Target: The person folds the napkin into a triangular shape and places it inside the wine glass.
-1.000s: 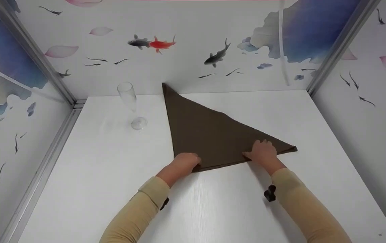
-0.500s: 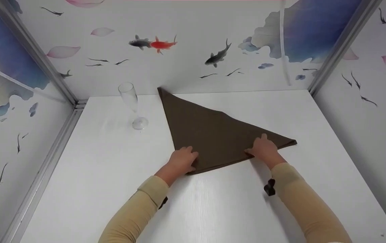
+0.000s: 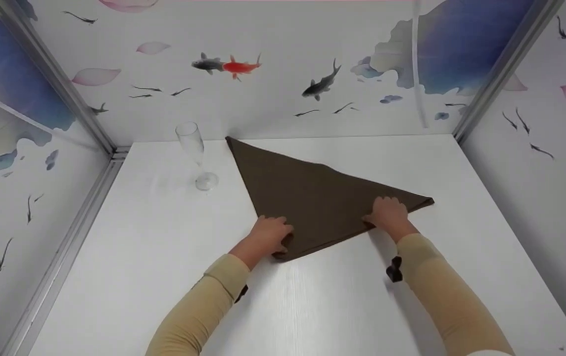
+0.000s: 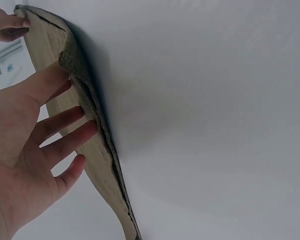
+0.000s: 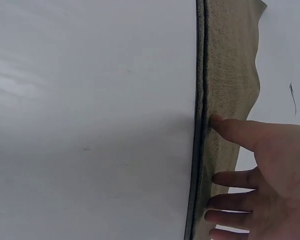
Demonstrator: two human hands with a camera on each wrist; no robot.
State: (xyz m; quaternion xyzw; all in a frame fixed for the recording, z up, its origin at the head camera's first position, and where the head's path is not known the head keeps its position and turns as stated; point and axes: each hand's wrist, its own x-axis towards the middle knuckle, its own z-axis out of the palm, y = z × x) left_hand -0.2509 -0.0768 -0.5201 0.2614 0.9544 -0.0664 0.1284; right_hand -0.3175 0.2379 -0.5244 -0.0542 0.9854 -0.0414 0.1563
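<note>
A dark brown cloth napkin (image 3: 303,193), folded into a triangle with layered edges, lies on the white table. At its near corner, my left hand (image 3: 266,235) pinches the cloth; in the left wrist view, the corner folds over the thumb tip of that hand (image 4: 20,150), its other fingers spread against the fabric. My right hand (image 3: 388,215) rests on the napkin's right part by the front edge. The right wrist view shows this hand (image 5: 282,175) with straight, spread fingers and the thumb touching the cloth (image 5: 230,65) near its layered edge.
A clear stemmed glass (image 3: 206,181) stands to the left of the napkin, near the back. White panels painted with fish and petals (image 3: 283,109) enclose the table (image 3: 164,277) at the back and both sides.
The napkin has turned counterclockwise: its far tip has come left and down from the back wall, its right tip has moved away. My left hand has shifted its hold at the near corner.
</note>
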